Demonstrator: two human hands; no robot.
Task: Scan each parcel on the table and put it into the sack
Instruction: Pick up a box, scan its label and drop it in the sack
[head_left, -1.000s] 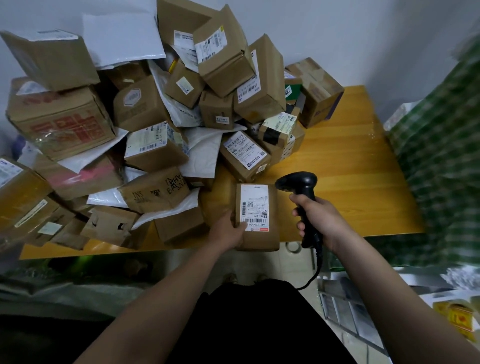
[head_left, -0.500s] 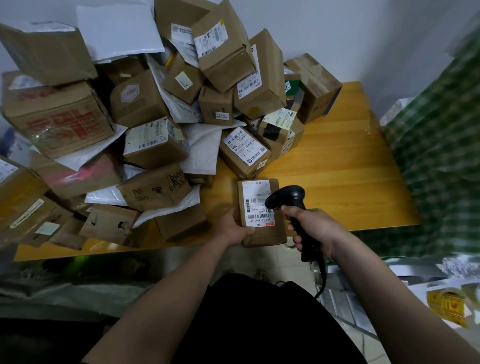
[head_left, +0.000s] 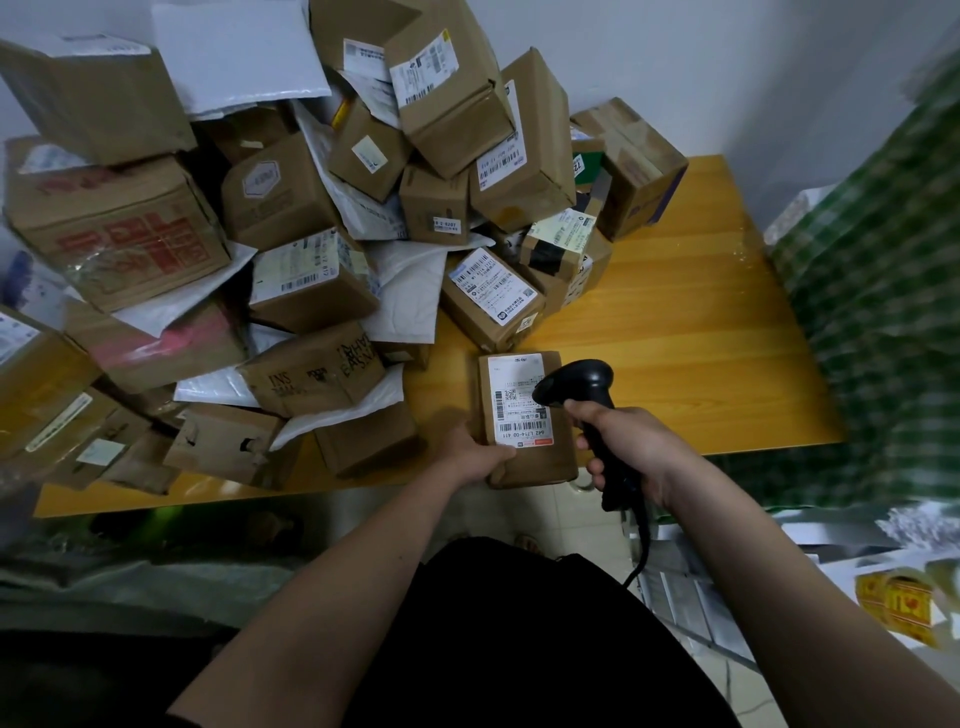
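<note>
Left hand (head_left: 470, 453) has its grip closed on the near left corner of a brown parcel (head_left: 524, 421) at the table (head_left: 691, 332) front edge, label up. Right hand (head_left: 631, 449) grips the black barcode scanner (head_left: 582, 395) tight, its head right over the label. The green checked sack (head_left: 883, 291) stands at right.

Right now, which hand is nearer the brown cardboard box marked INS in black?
Left. The left hand grips a small brown parcel just right of the INS box; the right hand, holding the black scanner, is farther right.
</note>
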